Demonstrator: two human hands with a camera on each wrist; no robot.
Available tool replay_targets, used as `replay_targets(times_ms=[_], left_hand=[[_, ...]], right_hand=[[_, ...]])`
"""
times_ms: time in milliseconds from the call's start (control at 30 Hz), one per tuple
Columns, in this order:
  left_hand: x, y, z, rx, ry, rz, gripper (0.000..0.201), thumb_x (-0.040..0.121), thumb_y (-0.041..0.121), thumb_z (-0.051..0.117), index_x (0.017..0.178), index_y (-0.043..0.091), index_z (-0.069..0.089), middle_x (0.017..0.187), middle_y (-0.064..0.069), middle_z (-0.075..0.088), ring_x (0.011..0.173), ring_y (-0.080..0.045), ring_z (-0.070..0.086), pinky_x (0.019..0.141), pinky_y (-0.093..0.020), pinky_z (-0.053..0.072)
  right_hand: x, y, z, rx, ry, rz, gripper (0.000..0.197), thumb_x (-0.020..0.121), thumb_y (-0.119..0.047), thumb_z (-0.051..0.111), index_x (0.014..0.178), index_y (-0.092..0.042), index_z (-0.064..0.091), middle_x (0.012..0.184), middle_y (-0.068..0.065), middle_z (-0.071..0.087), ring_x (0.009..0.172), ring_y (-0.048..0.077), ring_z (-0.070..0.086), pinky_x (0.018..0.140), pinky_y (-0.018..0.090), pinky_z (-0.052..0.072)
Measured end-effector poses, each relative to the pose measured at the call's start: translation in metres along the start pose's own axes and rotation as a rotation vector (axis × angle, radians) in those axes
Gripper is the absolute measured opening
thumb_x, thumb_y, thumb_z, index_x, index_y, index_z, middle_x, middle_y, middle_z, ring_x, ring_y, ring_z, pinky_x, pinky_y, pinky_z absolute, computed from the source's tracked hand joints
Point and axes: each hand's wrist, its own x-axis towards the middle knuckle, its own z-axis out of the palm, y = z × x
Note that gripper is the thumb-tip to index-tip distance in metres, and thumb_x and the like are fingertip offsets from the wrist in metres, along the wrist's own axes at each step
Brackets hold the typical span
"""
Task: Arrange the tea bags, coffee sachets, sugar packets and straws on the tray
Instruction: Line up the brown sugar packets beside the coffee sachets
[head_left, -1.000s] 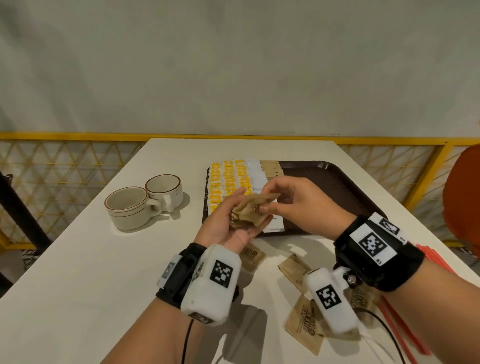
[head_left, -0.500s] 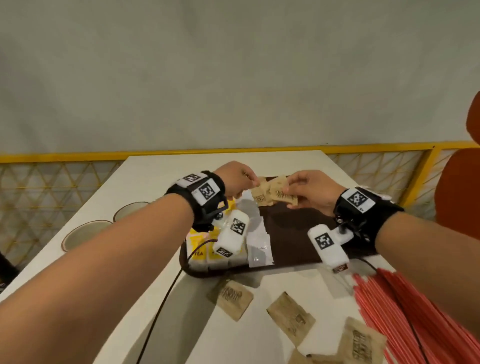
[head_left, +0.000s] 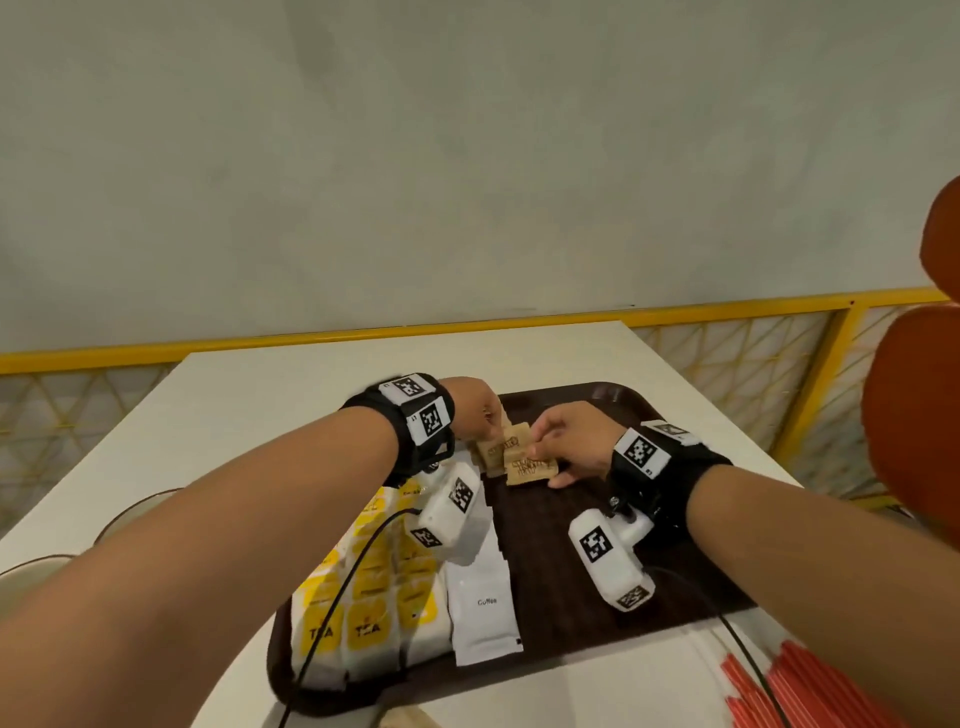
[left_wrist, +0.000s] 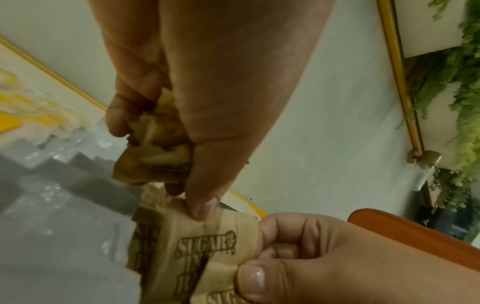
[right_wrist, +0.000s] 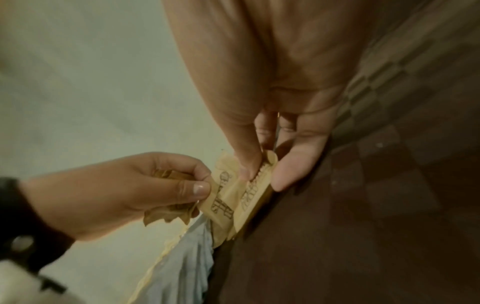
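Observation:
The dark brown tray (head_left: 649, 597) holds rows of yellow tea bags (head_left: 363, 623) on its left and white coffee sachets (head_left: 485, 603) beside them. Over the tray's far part, my left hand (head_left: 485, 423) grips a bunch of brown sugar packets (left_wrist: 153, 158) in its curled fingers. Its thumb (left_wrist: 200, 209) touches another sugar packet (left_wrist: 202, 251). My right hand (head_left: 545, 447) pinches that sugar packet (right_wrist: 233, 197) between thumb and fingers, low over the tray next to the sachets. Red straws (head_left: 779, 691) lie on the table at the near right.
Two cups (head_left: 130, 512) are partly hidden behind my left arm. A loose sugar packet (head_left: 410, 719) lies on the white table (head_left: 260, 395) before the tray. An orange chair (head_left: 914, 441) stands at the right; a yellow railing (head_left: 311, 338) runs behind.
Both hands carried the sugar packets from the tray's near edge out over its far part, then lowered them toward the tray. The view has come closer.

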Motion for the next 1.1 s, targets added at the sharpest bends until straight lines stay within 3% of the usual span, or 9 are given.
replay_targets(times_ms=[100, 267, 400, 567, 767, 867, 1000, 1100], left_hand=[[0.007, 0.001, -0.001, 0.1, -0.033, 0.012, 0.019, 0.094, 0.023, 0.054, 0.107, 0.016, 0.067, 0.094, 0.005, 0.055, 0.088, -0.014, 0.05, 0.078, -0.025, 0.039], [0.011, 0.003, 0.0, 0.169, -0.068, 0.008, 0.019, 0.093, 0.017, 0.054, 0.107, 0.015, 0.068, 0.094, 0.003, 0.055, 0.086, -0.015, 0.049, 0.074, -0.025, 0.038], [0.01, 0.004, 0.005, 0.197, -0.047, 0.0, 0.018, 0.092, 0.016, 0.055, 0.102, 0.015, 0.07, 0.092, 0.003, 0.056, 0.084, -0.015, 0.05, 0.073, -0.025, 0.038], [0.009, 0.004, 0.005, 0.184, -0.055, -0.025, 0.021, 0.09, 0.015, 0.056, 0.105, 0.013, 0.071, 0.094, 0.001, 0.058, 0.084, -0.016, 0.051, 0.072, -0.025, 0.04], [0.008, 0.003, 0.006, 0.147, -0.033, -0.075, 0.025, 0.09, 0.023, 0.059, 0.11, 0.01, 0.068, 0.112, -0.007, 0.065, 0.088, -0.018, 0.054, 0.072, -0.026, 0.043], [0.003, 0.002, 0.001, 0.062, -0.022, -0.098, 0.025, 0.089, 0.022, 0.062, 0.11, 0.009, 0.067, 0.111, -0.007, 0.066, 0.087, -0.017, 0.055, 0.072, -0.025, 0.045], [-0.009, -0.004, -0.007, -0.214, 0.029, -0.126, 0.021, 0.088, 0.015, 0.064, 0.108, 0.012, 0.066, 0.08, 0.002, 0.056, 0.065, -0.01, 0.05, 0.057, -0.019, 0.045], [-0.017, -0.016, -0.008, -0.63, 0.034, -0.168, 0.031, 0.082, 0.002, 0.064, 0.108, 0.02, 0.061, 0.092, -0.007, 0.059, 0.08, -0.024, 0.061, 0.074, -0.038, 0.057]], right_hand=[[0.005, -0.001, -0.003, -0.116, -0.03, -0.024, 0.013, 0.085, -0.001, 0.068, 0.083, -0.01, 0.059, 0.082, 0.006, 0.055, 0.069, 0.017, 0.061, 0.05, 0.024, 0.056], [0.006, -0.004, -0.009, -0.109, -0.052, -0.009, 0.026, 0.082, 0.009, 0.066, 0.088, -0.014, 0.057, 0.088, 0.007, 0.056, 0.079, 0.023, 0.065, 0.059, 0.028, 0.059], [0.003, -0.001, -0.005, -0.182, 0.001, -0.039, 0.019, 0.082, 0.001, 0.069, 0.084, -0.015, 0.06, 0.087, 0.007, 0.064, 0.081, 0.019, 0.065, 0.061, 0.026, 0.057], [0.005, 0.002, 0.005, -0.085, -0.005, -0.004, 0.023, 0.078, 0.011, 0.067, 0.079, -0.01, 0.058, 0.07, 0.01, 0.062, 0.057, 0.017, 0.06, 0.061, 0.026, 0.056], [0.004, 0.001, 0.009, -0.03, 0.005, -0.001, 0.029, 0.073, 0.011, 0.073, 0.083, -0.009, 0.055, 0.072, 0.014, 0.065, 0.055, 0.019, 0.063, 0.058, 0.026, 0.057], [0.005, 0.0, 0.01, -0.039, 0.014, -0.009, 0.03, 0.073, 0.01, 0.074, 0.083, -0.009, 0.054, 0.073, 0.014, 0.065, 0.054, 0.019, 0.063, 0.06, 0.028, 0.058], [0.004, -0.001, 0.01, -0.056, 0.015, 0.002, 0.031, 0.073, 0.007, 0.075, 0.084, -0.01, 0.052, 0.075, 0.014, 0.065, 0.057, 0.02, 0.064, 0.06, 0.029, 0.058], [-0.002, -0.007, 0.007, -0.122, 0.096, -0.046, 0.022, 0.078, -0.004, 0.075, 0.084, -0.01, 0.055, 0.077, 0.009, 0.063, 0.068, 0.019, 0.065, 0.062, 0.028, 0.058]])
